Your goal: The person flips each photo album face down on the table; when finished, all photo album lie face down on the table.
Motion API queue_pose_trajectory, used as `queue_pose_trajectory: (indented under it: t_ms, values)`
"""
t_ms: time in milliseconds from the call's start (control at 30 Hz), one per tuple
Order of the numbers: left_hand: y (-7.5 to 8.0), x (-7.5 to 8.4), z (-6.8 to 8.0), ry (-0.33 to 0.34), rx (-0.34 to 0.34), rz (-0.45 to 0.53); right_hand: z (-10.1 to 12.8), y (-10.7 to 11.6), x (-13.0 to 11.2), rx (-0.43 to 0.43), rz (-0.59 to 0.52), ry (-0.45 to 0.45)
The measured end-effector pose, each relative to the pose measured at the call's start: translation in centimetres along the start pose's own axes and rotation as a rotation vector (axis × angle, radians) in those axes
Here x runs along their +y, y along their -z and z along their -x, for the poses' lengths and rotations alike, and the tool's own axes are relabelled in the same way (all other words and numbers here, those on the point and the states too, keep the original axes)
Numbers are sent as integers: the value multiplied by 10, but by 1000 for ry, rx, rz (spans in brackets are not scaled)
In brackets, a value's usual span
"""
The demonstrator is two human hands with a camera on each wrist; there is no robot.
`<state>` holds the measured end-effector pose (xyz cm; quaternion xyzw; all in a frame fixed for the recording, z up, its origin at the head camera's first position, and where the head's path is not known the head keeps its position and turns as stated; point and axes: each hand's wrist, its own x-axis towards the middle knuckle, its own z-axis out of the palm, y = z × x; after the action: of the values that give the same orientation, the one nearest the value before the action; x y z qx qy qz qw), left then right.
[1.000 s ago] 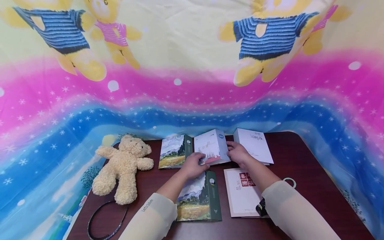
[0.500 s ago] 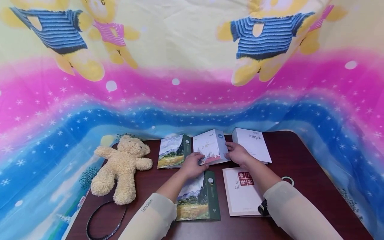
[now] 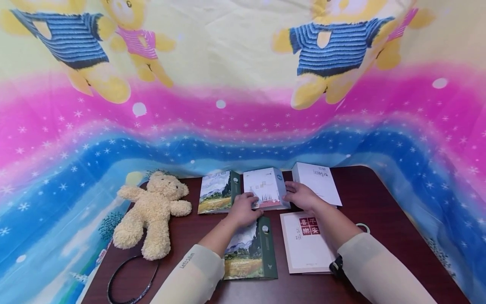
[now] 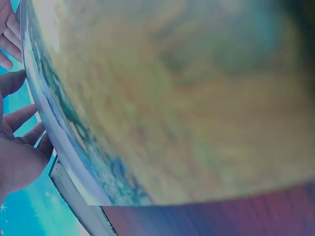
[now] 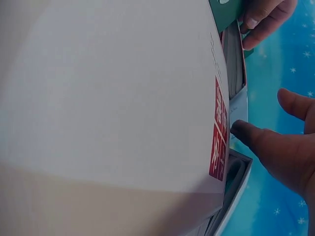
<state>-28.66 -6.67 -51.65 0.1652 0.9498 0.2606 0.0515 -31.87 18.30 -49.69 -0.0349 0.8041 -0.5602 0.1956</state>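
Observation:
A white photo album [image 3: 265, 183] with a pale spine and a small city print lies at the back middle of the table. My left hand [image 3: 243, 211] rests at its near left corner, fingers loosely spread in the left wrist view. By the spine on its other side is my right hand [image 3: 303, 197], fingertips at the edge, thumb and forefinger stretched apart in the right wrist view. Left of it lies a green-spined album [image 3: 216, 192] with a landscape painting, and to its right another white album [image 3: 320, 181].
In front lie a second landscape album [image 3: 244, 257], partly under my left forearm, and a white album with red characters [image 3: 303, 249], partly under the right. A plush bear [image 3: 152, 211] and a dark hoop [image 3: 110, 283] are at left. A pale green ring [image 3: 364, 227] lies at right.
The middle white album has gone from tilted, with its spine side raised, to lying lower and squarer beside its neighbours. Both hands have stayed at its sides. The head view has shifted slightly.

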Motion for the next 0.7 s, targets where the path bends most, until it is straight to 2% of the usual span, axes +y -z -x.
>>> queue_pose_trajectory:
  t_ms: [200, 467, 700]
  values:
    - [2, 4, 2, 20, 4, 29, 4, 2, -2, -10, -35, -7]
    - [2, 13, 0, 21, 76, 114, 12, 5, -6, -32, -43, -18]
    - [2, 25, -5, 28, 71, 200, 22, 14, -4, -14, -39, -14]
